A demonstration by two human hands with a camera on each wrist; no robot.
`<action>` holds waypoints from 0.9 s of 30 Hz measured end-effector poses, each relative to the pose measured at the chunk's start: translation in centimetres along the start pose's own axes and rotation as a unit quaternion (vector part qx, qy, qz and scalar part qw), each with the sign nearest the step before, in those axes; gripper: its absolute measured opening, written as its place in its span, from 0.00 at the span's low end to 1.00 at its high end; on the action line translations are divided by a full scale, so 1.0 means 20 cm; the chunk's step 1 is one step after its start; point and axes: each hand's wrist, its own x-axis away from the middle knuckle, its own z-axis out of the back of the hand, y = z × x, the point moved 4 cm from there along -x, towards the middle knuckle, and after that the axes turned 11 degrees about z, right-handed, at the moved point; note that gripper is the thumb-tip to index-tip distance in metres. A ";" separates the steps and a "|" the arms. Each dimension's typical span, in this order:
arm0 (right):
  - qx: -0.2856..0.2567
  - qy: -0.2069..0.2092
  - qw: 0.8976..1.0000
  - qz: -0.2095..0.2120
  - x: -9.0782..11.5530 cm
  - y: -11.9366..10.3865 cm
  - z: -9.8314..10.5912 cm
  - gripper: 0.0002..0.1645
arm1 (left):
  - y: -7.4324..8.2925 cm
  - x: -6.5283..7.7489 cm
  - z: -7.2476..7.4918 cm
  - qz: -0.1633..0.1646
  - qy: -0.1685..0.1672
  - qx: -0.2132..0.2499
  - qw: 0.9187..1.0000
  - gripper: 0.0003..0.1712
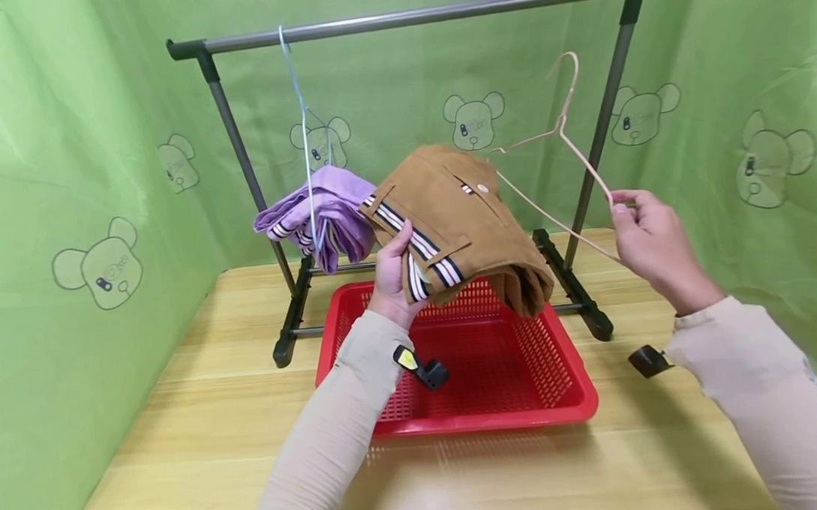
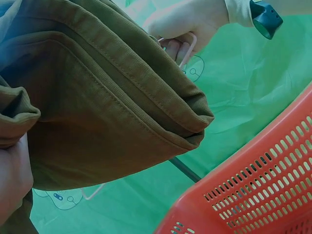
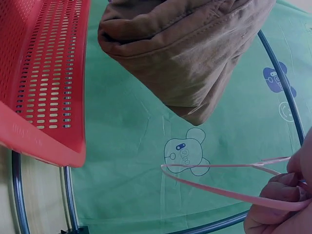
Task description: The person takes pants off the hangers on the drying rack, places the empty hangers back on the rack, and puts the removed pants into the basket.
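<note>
My left hand [image 1: 393, 278] grips folded brown trousers [image 1: 447, 201] at the waistband, thumb on the striped trim, over the red basket [image 1: 576, 399]. My right hand [image 1: 654, 239] pinches a pink hanger [image 1: 588, 162] near its right corner. The hanger's hook points up, off the rail, and its left end is close beside the trousers. In the right wrist view the hanger [image 3: 229, 196] extends from my fingers below the trousers [image 3: 180, 63]. The left wrist view shows the folded legs [image 2: 112, 107] up close, hiding most of my left hand [image 2: 14, 178].
A grey garment rack [image 1: 400, 19] with black feet stands behind the basket on the wooden table [image 1: 239, 426]. Purple trousers [image 1: 339, 197] hang on a light blue hanger [image 1: 306, 146] at the rail's left. Green bear-printed cloth [image 1: 389, 83] surrounds the table at the back and sides.
</note>
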 end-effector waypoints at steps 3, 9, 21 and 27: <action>-0.004 0.006 1.000 0.003 0.00 0.00 0.00 0.29 | 0.00 0.00 0.01 0.004 0.004 -0.001 1.000 0.17; -0.011 0.019 1.000 0.014 -0.01 -0.01 0.01 0.27 | -0.01 0.01 0.01 0.022 0.006 -0.004 1.000 0.16; -0.018 0.021 1.000 0.016 -0.03 -0.06 0.02 0.26 | -0.01 0.03 0.02 0.046 0.019 -0.006 0.999 0.14; -0.020 0.010 1.000 0.015 -0.04 -0.09 0.02 0.27 | -0.02 0.04 0.04 0.050 0.026 -0.016 0.998 0.13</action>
